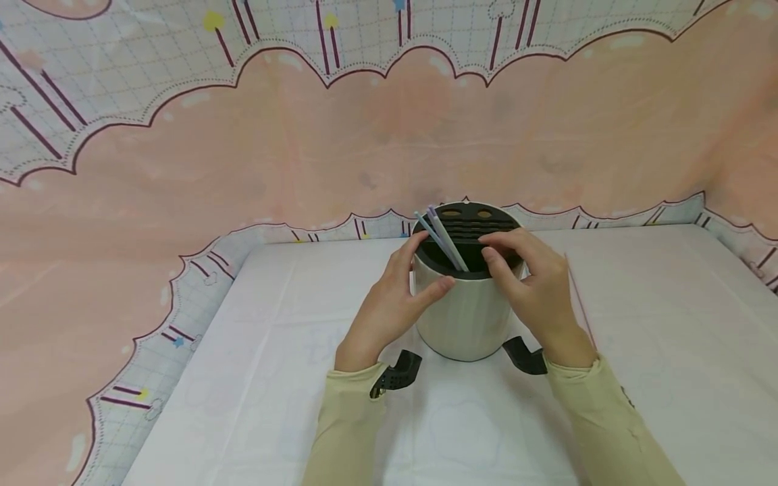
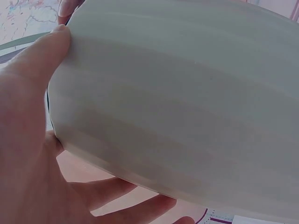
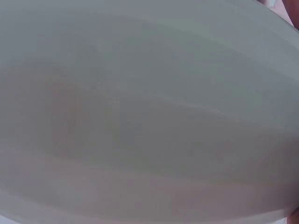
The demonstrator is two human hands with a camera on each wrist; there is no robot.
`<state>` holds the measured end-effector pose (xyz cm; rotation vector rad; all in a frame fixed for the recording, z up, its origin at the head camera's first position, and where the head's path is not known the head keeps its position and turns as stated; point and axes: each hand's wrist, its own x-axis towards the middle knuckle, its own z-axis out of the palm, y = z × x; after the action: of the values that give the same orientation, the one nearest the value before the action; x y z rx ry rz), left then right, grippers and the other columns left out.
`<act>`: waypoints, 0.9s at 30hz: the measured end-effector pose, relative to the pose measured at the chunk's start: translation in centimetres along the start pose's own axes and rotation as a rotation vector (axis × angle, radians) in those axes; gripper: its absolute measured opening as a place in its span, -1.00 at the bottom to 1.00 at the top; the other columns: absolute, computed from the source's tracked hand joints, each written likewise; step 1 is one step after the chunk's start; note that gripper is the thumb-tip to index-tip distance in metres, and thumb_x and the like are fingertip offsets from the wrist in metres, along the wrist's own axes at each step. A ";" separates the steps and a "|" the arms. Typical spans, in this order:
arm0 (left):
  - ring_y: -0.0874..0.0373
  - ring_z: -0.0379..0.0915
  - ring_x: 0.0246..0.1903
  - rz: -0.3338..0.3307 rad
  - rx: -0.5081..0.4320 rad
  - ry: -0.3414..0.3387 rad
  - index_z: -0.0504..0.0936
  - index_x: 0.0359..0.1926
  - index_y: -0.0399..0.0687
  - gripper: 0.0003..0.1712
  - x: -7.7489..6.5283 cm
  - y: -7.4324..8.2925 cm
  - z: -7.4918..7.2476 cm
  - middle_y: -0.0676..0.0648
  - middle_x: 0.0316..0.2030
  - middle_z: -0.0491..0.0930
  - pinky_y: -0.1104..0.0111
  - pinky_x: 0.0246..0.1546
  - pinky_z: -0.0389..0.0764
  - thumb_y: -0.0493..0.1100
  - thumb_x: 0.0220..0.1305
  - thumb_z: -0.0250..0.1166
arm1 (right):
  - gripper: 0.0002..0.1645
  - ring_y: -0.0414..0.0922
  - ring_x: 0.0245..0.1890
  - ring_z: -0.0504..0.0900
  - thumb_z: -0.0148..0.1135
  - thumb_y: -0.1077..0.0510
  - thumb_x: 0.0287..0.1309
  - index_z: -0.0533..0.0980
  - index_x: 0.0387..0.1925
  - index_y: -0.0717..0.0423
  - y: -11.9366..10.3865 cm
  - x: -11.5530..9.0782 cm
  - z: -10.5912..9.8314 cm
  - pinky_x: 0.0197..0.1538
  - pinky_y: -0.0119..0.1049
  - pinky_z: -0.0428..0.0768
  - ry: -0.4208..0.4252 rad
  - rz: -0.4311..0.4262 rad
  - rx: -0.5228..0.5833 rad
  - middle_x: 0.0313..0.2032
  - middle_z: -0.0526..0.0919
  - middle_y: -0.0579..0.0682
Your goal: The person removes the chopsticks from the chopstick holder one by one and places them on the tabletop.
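A white round pen holder [image 1: 464, 317] with a black slotted top [image 1: 477, 226] stands on the table between both hands. My left hand [image 1: 392, 297] holds its left side, the thumb near the front rim and the fingers around the far side. In the left wrist view, that hand's thumb [image 2: 44, 51] lies at the rim and its fingers spread along the wall. My right hand [image 1: 535, 283] holds the right rim, with thumb and index tips close together at the black top. Slim pale blue and lilac sticks [image 1: 446, 239] lean in the front opening. The holder's wall [image 3: 140, 116] fills the right wrist view.
A white cloth [image 1: 292, 351] covers the table. Behind it hangs a peach sheet [image 1: 365, 148] with a scalloped grid border. A thin pink line [image 1: 581, 300] lies beside the right wrist. Black straps [image 1: 401, 371] stick out from the cuffs.
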<state>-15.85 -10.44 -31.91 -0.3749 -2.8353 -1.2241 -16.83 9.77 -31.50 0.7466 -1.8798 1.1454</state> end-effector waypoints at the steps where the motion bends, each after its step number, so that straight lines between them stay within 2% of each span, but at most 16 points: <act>1: 0.23 0.21 0.09 0.000 0.000 -0.001 -0.18 0.21 0.79 -0.15 0.0 0.0 0.0 0.23 0.25 0.02 0.09 -0.15 0.42 0.57 -0.11 -0.03 | -0.80 -0.26 -0.44 0.42 0.22 0.30 0.00 0.59 -0.26 0.13 0.0 0.0 0.0 -0.37 -0.45 0.35 -0.003 0.003 0.000 -0.41 0.56 -0.10; 14: 0.23 0.20 0.09 0.002 0.000 -0.005 -0.20 0.21 0.79 -0.15 0.2 0.0 -0.2 0.22 0.25 0.02 0.09 -0.15 0.42 0.56 -0.10 -0.02 | -0.81 -0.25 -0.42 0.44 0.20 0.29 0.03 0.58 -0.25 0.14 -0.1 0.1 0.1 -0.31 -0.46 0.38 -0.034 0.053 -0.028 -0.40 0.57 -0.10; 18: 0.24 0.21 0.08 0.011 0.001 -0.002 -0.19 0.22 0.78 -0.15 0.3 0.1 -0.2 0.21 0.25 0.04 0.10 -0.16 0.42 0.56 -0.10 -0.02 | -0.82 -0.25 -0.43 0.42 0.19 0.29 0.04 0.58 -0.26 0.14 -0.2 0.2 0.1 -0.35 -0.45 0.37 -0.042 0.054 -0.039 -0.40 0.57 -0.09; 27: 0.23 0.21 0.09 -0.005 -0.001 -0.002 -0.18 0.21 0.80 -0.15 0.2 0.1 -0.1 0.22 0.25 0.03 0.08 -0.15 0.42 0.57 -0.12 -0.03 | -0.82 -0.24 -0.39 0.45 0.18 0.30 0.04 0.59 -0.27 0.13 0.0 0.1 0.2 -0.29 -0.46 0.37 -0.053 0.045 -0.046 -0.35 0.59 -0.10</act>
<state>-16.06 -10.42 -31.71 -0.3697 -2.8391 -1.2262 -16.91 9.59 -31.40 0.7183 -1.9694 1.1165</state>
